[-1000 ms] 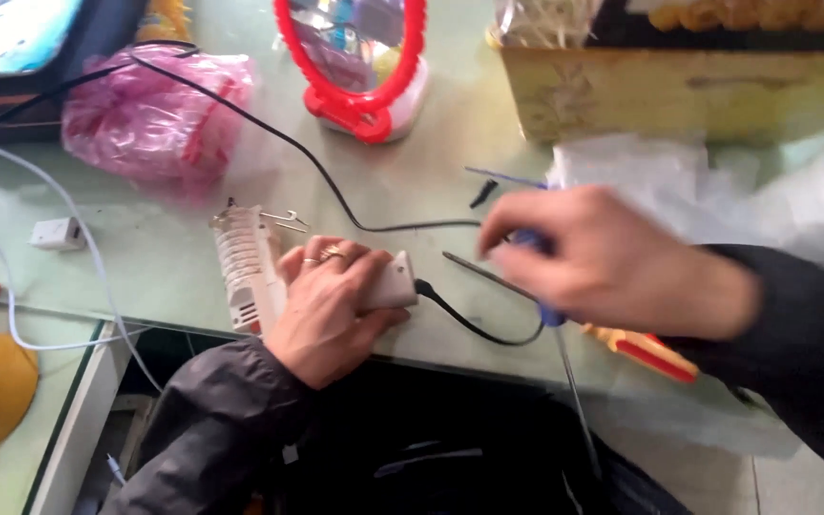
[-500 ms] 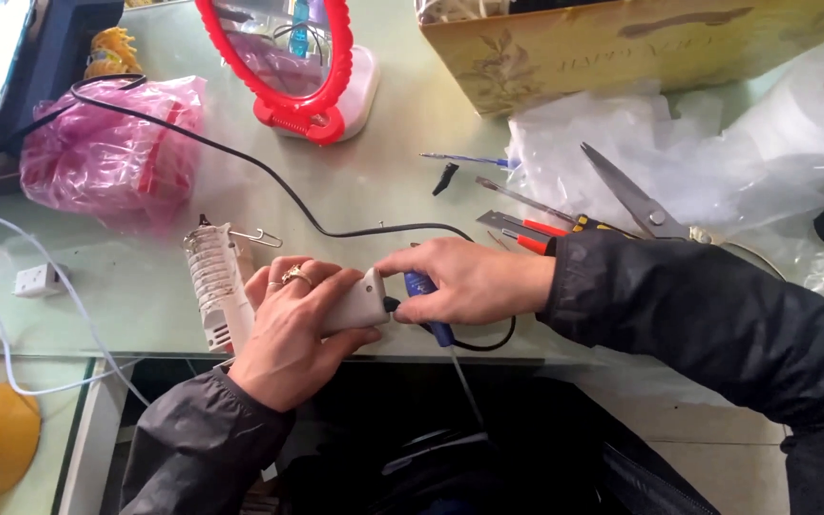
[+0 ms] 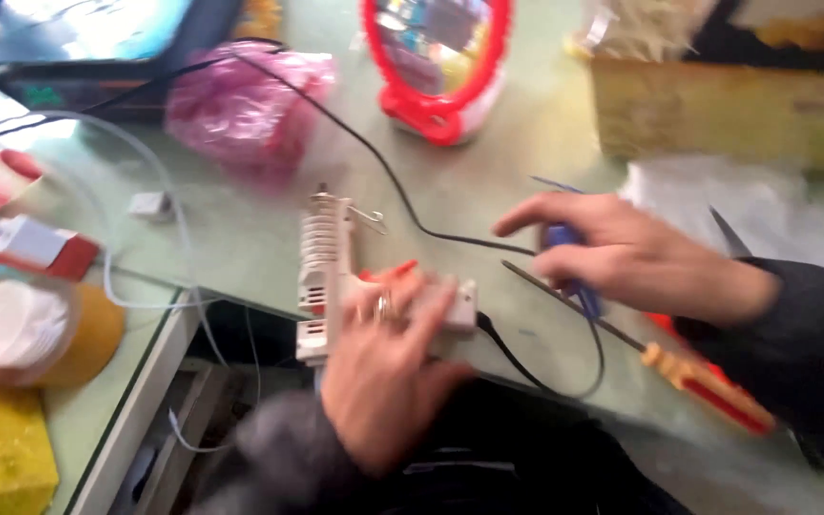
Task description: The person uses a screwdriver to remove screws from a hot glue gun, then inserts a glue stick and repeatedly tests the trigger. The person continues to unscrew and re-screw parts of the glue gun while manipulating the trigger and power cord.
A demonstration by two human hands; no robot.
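Observation:
A white hot glue gun lies on the pale green table, nozzle pointing away from me. My left hand lies over its handle and grips it, a ring on one finger. A black cord runs from the handle's end across the table. To the right, my right hand holds a blue-handled tool a short way from the gun, its index finger stretched out to the left. The whole view is blurred.
An orange-handled screwdriver lies near the front edge below my right hand. At the back stand a red-framed mirror, a pink plastic bag, a cardboard box and a tablet. Scissors and yellow containers sit at the sides.
My right hand has drawn back to the right with the blue tool, away from the gun's handle. My left hand stays on the glue gun. The view has swung.

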